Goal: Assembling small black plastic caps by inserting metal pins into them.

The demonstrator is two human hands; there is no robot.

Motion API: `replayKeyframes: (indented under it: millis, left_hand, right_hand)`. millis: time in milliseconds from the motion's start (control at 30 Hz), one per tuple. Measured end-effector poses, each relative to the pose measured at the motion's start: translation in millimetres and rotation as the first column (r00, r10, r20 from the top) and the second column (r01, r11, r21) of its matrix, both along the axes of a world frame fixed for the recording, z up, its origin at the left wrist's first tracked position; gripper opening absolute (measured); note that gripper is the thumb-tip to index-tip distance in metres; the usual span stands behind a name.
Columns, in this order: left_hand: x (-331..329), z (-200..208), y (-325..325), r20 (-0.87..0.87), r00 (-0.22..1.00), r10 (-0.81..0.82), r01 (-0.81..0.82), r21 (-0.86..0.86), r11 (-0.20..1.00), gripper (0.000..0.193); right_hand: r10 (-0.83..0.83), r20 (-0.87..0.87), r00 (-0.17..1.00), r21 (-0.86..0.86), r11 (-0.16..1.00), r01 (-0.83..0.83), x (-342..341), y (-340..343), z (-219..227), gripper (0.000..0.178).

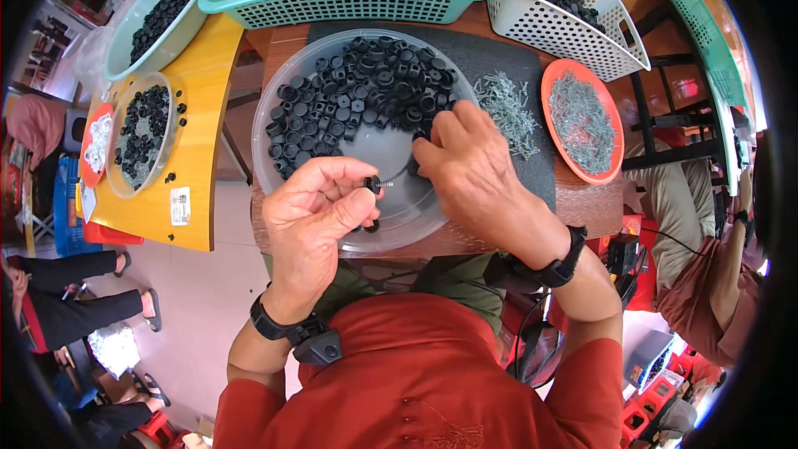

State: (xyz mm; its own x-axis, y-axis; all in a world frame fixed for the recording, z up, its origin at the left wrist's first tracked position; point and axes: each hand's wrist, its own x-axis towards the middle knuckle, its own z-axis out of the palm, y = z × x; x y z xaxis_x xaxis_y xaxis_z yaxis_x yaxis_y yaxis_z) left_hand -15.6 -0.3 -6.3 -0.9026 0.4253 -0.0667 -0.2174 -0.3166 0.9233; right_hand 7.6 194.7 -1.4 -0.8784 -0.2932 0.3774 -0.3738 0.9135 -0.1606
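Between the thumb and fingers of my left hand [312, 212] is a small black plastic part [372, 185], with a thin metal spring [386, 185] sticking out of it to the right. Another black piece [371, 225] shows just below that thumb; whether it is held cannot be told. My right hand [474, 166] is closed over the right side of a clear round tub [264, 145], its fingertips on a dark piece [416, 165] they mostly hide. Many black round parts [366, 75] fill the tub's far and left sides.
Loose springs [507, 112] lie on a dark mat [544, 166] beside an orange plate [617, 120] of springs. Behind stand a green basket [349, 4] and a white basket [573, 33] with black parts. At left, a yellow table [195, 166] carries more tubs. People sit on both sides.
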Motion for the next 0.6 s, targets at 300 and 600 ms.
replayKeyframes:
  millis: [300,600]
  left_hand:
    - [-1.5,-0.2,-0.7,0.051,0.999,-0.019,0.018,0.03,0.999,0.02]
    - [1.2,4.5,7.3,0.042,0.999,0.017,-0.018,0.038,0.999,0.023]
  right_hand:
    - [-0.027,-0.036,0.999,-0.247,0.969,0.018,5.9,-4.9,5.7,0.018]
    - [0.006,0.252,0.968,-0.804,0.557,0.206,22.2,-15.5,8.8,0.025]
